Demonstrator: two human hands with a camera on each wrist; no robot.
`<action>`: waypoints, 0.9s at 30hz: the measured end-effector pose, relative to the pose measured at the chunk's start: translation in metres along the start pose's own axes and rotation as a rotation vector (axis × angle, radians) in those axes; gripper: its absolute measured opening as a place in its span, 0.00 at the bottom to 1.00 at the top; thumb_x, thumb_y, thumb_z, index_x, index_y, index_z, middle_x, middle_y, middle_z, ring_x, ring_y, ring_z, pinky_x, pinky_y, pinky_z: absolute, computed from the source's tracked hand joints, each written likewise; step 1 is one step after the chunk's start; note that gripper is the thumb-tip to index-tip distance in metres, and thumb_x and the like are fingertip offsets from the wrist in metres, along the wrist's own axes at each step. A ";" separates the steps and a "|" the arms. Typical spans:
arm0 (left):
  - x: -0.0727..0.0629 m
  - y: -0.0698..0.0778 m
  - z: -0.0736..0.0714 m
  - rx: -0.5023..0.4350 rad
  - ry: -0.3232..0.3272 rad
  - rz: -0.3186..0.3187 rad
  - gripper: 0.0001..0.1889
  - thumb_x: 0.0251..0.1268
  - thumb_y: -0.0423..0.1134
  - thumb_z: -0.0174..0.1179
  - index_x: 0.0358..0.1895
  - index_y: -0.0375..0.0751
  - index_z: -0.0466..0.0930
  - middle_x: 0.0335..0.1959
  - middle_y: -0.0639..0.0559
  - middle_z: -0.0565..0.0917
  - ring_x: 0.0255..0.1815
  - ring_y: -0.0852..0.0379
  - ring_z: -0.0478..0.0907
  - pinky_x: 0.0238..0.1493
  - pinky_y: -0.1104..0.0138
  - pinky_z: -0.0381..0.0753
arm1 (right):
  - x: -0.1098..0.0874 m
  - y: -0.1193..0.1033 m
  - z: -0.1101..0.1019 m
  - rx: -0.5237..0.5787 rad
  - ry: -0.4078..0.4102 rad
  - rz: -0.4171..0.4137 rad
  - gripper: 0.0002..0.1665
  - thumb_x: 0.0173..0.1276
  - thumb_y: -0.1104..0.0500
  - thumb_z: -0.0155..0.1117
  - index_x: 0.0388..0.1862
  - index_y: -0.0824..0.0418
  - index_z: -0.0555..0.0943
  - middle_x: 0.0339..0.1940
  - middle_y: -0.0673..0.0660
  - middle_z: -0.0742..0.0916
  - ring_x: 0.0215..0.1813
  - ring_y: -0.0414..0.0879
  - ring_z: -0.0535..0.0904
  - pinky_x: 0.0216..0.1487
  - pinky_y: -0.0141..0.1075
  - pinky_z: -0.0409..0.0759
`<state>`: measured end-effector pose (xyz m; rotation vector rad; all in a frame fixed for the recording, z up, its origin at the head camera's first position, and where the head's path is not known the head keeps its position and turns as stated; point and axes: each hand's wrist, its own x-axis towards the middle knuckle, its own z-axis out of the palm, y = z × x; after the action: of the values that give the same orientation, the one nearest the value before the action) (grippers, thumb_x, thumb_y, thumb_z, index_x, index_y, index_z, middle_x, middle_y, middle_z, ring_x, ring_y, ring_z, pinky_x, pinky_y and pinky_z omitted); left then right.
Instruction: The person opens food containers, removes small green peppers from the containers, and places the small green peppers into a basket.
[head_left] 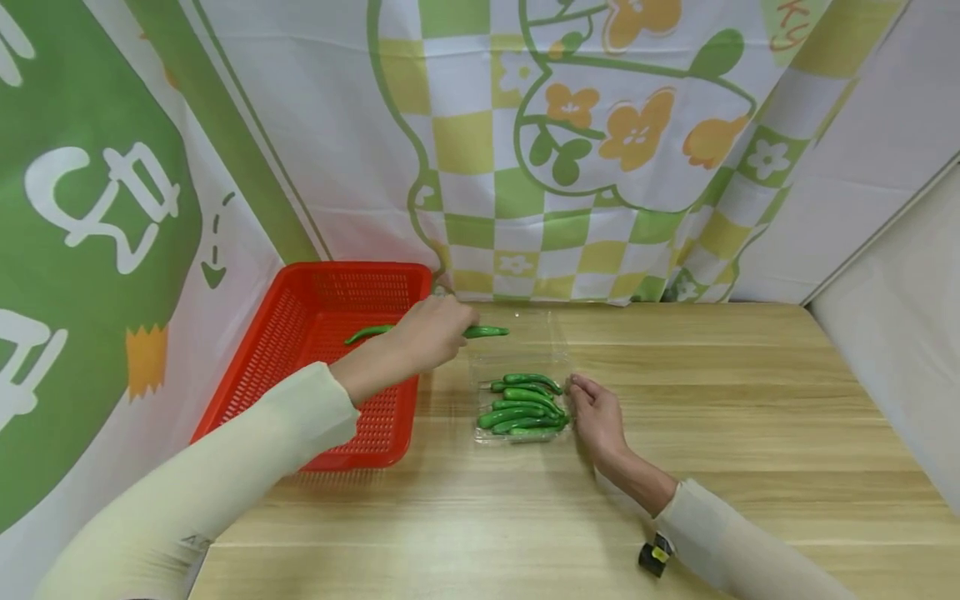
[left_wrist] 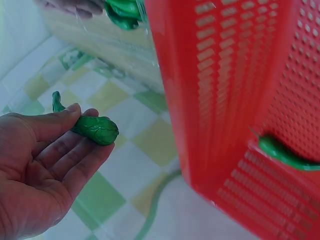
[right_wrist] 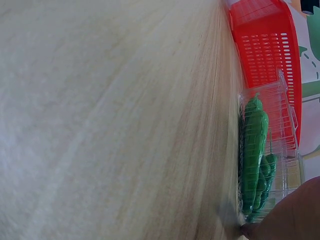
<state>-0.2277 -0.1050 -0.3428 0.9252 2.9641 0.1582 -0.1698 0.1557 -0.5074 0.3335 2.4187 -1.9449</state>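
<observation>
Near the basket's right side my left hand [head_left: 437, 332] pinches a green chili pepper [left_wrist: 97, 129] between thumb and fingers. Its rounded end sticks out past the fingertips. A clear plastic box [head_left: 517, 343] sits on the table with its lid folded back, and several green peppers [head_left: 525, 406] lie side by side in it. My right hand [head_left: 600, 417] holds the box at its right edge, thumb and forefinger at the rim. Another green pepper [left_wrist: 285, 152] lies in the red basket [left_wrist: 172, 100], partly covered by my left hand in the head view.
The red perforated basket stands at the left of the wooden table [head_left: 712, 400], close to the wall. A printed cloth [head_left: 540, 233] with checks and flowers hangs along the back edge. A small black device [head_left: 655, 557] is at my right cuff.
</observation>
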 end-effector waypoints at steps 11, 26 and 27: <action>-0.022 -0.045 -0.014 -0.062 -0.001 -0.093 0.08 0.65 0.25 0.67 0.31 0.41 0.83 0.24 0.51 0.79 0.26 0.52 0.74 0.29 0.58 0.77 | -0.002 -0.001 0.000 0.009 -0.012 0.006 0.24 0.85 0.65 0.51 0.72 0.75 0.73 0.72 0.71 0.79 0.77 0.59 0.72 0.74 0.48 0.72; -0.042 -0.112 -0.018 -0.086 0.011 -0.153 0.05 0.64 0.26 0.68 0.32 0.39 0.85 0.25 0.51 0.81 0.26 0.53 0.72 0.32 0.59 0.75 | 0.000 0.000 -0.001 0.011 -0.006 0.005 0.23 0.85 0.64 0.51 0.72 0.75 0.73 0.71 0.70 0.79 0.77 0.59 0.72 0.74 0.48 0.72; -0.042 -0.117 -0.016 -0.079 0.012 -0.147 0.05 0.64 0.25 0.68 0.32 0.39 0.85 0.26 0.51 0.82 0.26 0.53 0.72 0.32 0.59 0.75 | 0.000 0.000 -0.001 0.010 -0.004 0.005 0.23 0.84 0.65 0.52 0.72 0.76 0.74 0.71 0.71 0.79 0.77 0.59 0.72 0.74 0.48 0.73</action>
<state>-0.2601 -0.2260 -0.3391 0.6967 2.9976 0.2749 -0.1700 0.1568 -0.5073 0.3350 2.4038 -1.9543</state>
